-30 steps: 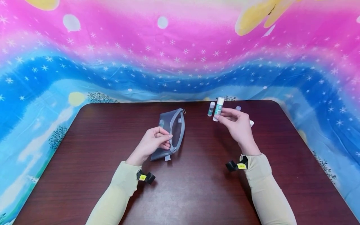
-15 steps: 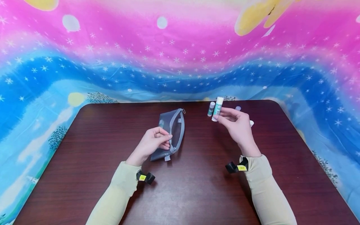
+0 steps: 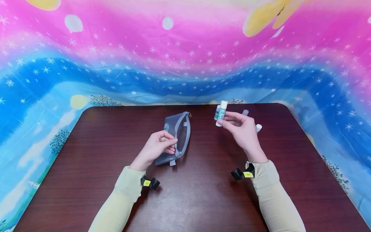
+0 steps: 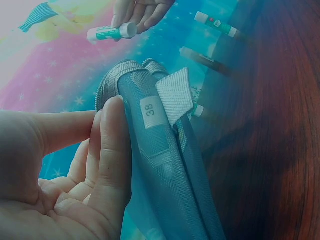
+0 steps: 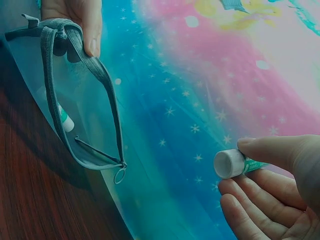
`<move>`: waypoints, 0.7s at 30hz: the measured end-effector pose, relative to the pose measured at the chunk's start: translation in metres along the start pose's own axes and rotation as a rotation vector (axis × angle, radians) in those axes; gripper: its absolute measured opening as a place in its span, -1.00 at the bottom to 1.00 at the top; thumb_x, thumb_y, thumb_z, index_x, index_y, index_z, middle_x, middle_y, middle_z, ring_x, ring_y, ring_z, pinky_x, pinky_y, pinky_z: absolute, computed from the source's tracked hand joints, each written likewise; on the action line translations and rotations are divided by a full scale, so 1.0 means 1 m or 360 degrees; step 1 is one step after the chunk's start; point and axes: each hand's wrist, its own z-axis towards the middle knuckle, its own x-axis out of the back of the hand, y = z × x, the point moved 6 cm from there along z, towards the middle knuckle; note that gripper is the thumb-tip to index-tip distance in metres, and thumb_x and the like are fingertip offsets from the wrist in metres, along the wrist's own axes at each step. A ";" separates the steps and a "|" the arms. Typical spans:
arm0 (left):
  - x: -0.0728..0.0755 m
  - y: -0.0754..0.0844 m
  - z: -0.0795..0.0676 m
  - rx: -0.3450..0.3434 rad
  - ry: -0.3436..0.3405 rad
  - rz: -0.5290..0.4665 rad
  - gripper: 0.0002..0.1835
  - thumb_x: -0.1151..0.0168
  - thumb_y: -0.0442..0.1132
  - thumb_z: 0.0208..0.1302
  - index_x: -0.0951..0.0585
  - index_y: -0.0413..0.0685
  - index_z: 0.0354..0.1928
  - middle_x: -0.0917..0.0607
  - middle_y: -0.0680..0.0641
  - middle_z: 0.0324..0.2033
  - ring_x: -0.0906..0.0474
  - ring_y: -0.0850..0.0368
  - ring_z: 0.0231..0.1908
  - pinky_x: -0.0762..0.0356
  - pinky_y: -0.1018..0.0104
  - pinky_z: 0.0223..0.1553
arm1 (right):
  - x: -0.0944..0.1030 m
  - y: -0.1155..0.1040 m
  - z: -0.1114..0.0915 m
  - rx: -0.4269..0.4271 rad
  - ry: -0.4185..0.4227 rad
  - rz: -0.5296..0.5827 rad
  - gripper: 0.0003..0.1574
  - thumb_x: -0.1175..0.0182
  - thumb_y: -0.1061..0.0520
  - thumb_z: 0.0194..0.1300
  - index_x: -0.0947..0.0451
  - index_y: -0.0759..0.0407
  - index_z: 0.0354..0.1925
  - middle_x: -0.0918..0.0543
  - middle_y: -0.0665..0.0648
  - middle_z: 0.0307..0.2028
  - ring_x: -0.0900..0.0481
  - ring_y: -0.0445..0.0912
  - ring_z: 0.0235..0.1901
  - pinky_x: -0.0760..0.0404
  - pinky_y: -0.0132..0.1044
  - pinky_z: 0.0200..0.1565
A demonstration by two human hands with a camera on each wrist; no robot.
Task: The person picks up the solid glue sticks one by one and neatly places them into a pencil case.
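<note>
My left hand (image 3: 157,146) pinches the near rim of a grey mesh zipper pouch (image 3: 171,129), whose zipped mouth gapes toward the right. In the left wrist view, thumb and forefinger meet on the pouch's edge beside a "38" label (image 4: 152,111). A green-and-white glue stick (image 5: 65,119) shows inside the pouch in the right wrist view. Raised over the table on the right, my right hand (image 3: 242,130) holds another glue stick (image 3: 222,113) between thumb and fingers, its white cap up. Behind it, a smaller glue stick (image 3: 216,112) stands partly covered.
Past my right hand, a clear-capped tube (image 3: 245,112) and a white-capped glue stick (image 3: 259,128) stand on the dark wooden table (image 3: 185,199). A colourful printed cloth (image 3: 185,64) hangs around the table's far and side edges.
My right hand has shifted slightly left with its glue stick, which now overlaps the smaller one behind. My left hand and the pouch stay in place.
</note>
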 end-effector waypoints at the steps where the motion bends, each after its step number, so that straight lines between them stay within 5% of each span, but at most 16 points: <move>1: 0.000 0.000 0.000 0.0000 -0.0002 0.0000 -0.76 -0.28 -0.35 0.20 -0.49 -0.37 -0.19 -0.63 -0.38 -0.39 -0.61 0.02 -0.52 -0.66 0.11 -0.34 | -0.001 -0.001 0.000 0.0000 -0.0008 -0.0004 -0.45 -0.41 -0.10 0.03 -0.62 0.03 0.00 -0.68 0.09 -0.25 -0.66 -0.13 -0.28 -0.60 -0.36 -0.28; 9: 0.000 0.000 0.000 -0.0001 -0.0004 0.0006 -0.78 -0.28 -0.35 0.20 -0.49 -0.35 -0.20 -0.57 -0.53 -0.30 -0.61 0.02 -0.51 -0.66 0.12 -0.34 | -0.008 -0.031 -0.012 0.0019 -0.0047 0.0013 -0.50 -0.39 0.15 0.10 -0.58 0.26 0.03 -0.67 0.23 -0.25 -0.66 -0.13 -0.32 -0.58 -0.41 -0.33; 21: 0.000 -0.001 0.000 0.0002 0.0001 0.0018 -0.80 -0.27 -0.37 0.20 -0.50 -0.35 -0.20 -0.65 -0.32 -0.43 -0.62 0.01 -0.52 -0.66 0.11 -0.35 | -0.018 -0.002 -0.001 0.0041 -0.0067 0.0034 -0.46 -0.44 0.00 0.03 -0.62 0.11 0.01 -0.69 0.13 -0.26 -0.66 -0.11 -0.30 -0.60 -0.39 -0.29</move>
